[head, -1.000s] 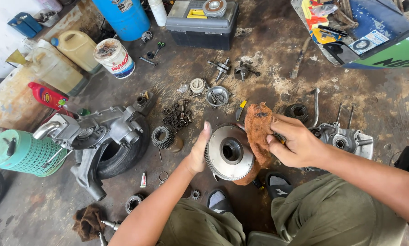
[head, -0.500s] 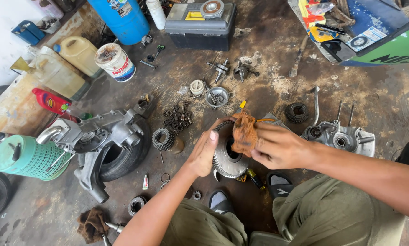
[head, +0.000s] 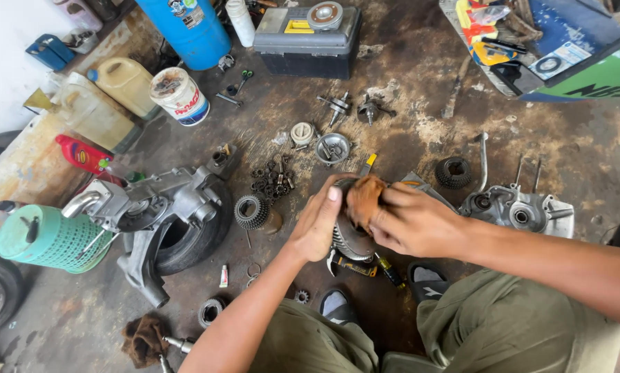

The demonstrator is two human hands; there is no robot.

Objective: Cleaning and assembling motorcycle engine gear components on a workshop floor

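Two hands work one part: the left hand [head: 317, 224] clasps a round metal clutch drum [head: 350, 238] above the floor, while the right hand [head: 410, 222] presses a brown rag [head: 364, 199] against it. Grime remains; wiping looks unfinished.

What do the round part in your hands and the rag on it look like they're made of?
Round part: looks like bare metal, dull grey with a slight sheen and toothed edge; probably steel or aluminium, can't tell which. Rag: soft woven cloth, rust-brown and stained, bunched under the right hand. The left hand steadies the part.
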